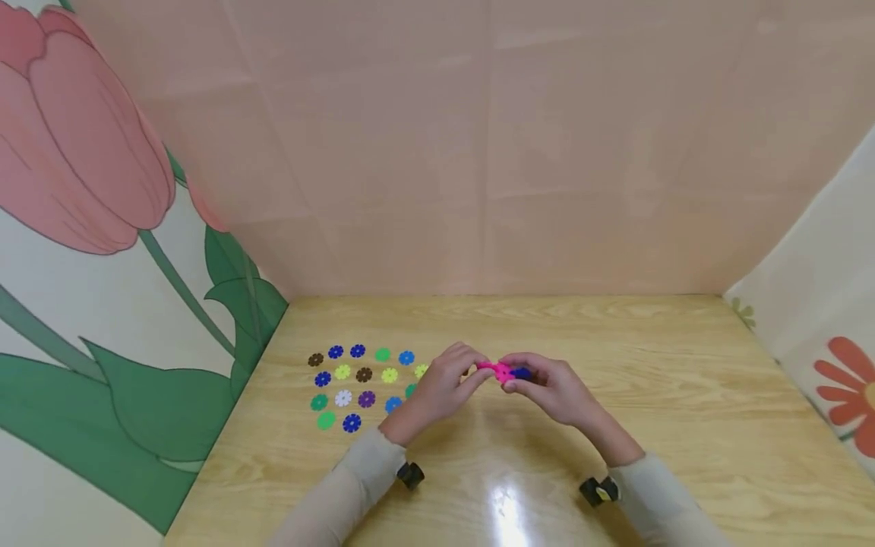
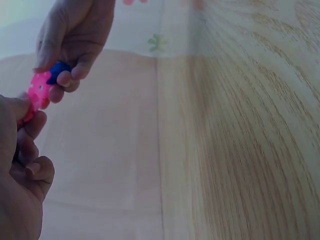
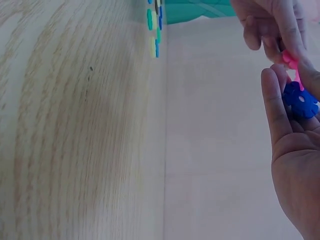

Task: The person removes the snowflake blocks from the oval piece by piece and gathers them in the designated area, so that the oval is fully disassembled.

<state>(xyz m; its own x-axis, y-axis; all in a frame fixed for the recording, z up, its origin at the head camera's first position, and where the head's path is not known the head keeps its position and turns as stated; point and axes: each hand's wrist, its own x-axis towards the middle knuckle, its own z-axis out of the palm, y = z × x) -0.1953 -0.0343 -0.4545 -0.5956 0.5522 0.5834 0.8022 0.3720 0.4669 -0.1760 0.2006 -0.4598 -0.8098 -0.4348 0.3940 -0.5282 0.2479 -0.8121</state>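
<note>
Above the table, my two hands meet over a small cluster of notched plastic snowflake discs. A pink disc (image 1: 503,372) faces the head view, with more pink edge-on at its left. Against it sits a dark blue disc (image 3: 302,102), its notched rim showing in the right wrist view. My left hand (image 1: 447,380) pinches the pink edge between thumb and fingertips. From the other side my right hand (image 1: 557,391) grips the pink and blue discs, its fingers partly hiding the blue one. How the discs join is hidden.
Loose discs lie flat in rough rows left of my hands, among them a purple disc (image 1: 367,399), a white disc (image 1: 343,398) and a brown disc (image 1: 315,359). My left forearm partly covers the group's right side. A pink cloth wall (image 1: 478,152) borders the wooden table (image 1: 683,395).
</note>
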